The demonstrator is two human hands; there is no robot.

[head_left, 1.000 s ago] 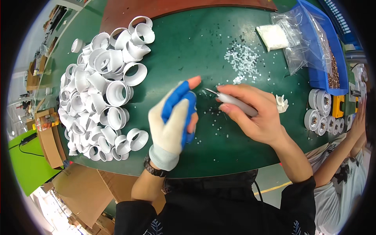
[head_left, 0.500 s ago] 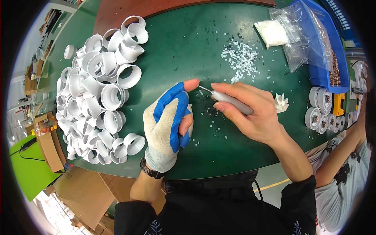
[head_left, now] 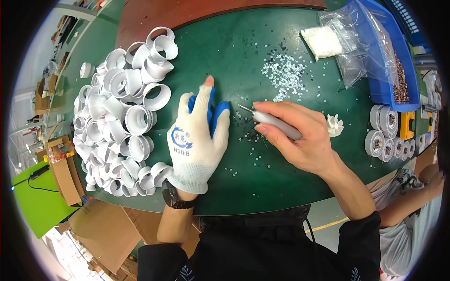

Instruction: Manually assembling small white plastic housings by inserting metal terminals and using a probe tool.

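My left hand [head_left: 199, 133] wears a white knit glove with blue-coated fingers, one bare fingertip poking out. It lies palm down over the green table, fingers spread, just right of a heap of white plastic pipe fittings [head_left: 138, 119]. In my right hand [head_left: 302, 133], which is bare, a grey-handled pen-like tool [head_left: 279, 124] with a thin metal tip is gripped between thumb and fingers. Its tip points left toward my left hand, apart from it. Beyond the right hand lie many tiny white washers [head_left: 287, 75]. A small white fan wheel [head_left: 334, 125] rests beside that hand.
At the far right, a blue bin [head_left: 386, 96] holds small copper-coloured parts, with clear plastic bags [head_left: 351, 56] and a white packet [head_left: 322, 43] near it. White round wheels [head_left: 375, 143] stand below the bin. Another person's arm [head_left: 412, 201] is at the right edge.
My left hand has turned from a curled, palm-in pose to palm down with spread fingers, moving away from the tool's tip. My right hand keeps its grip, nearly still.
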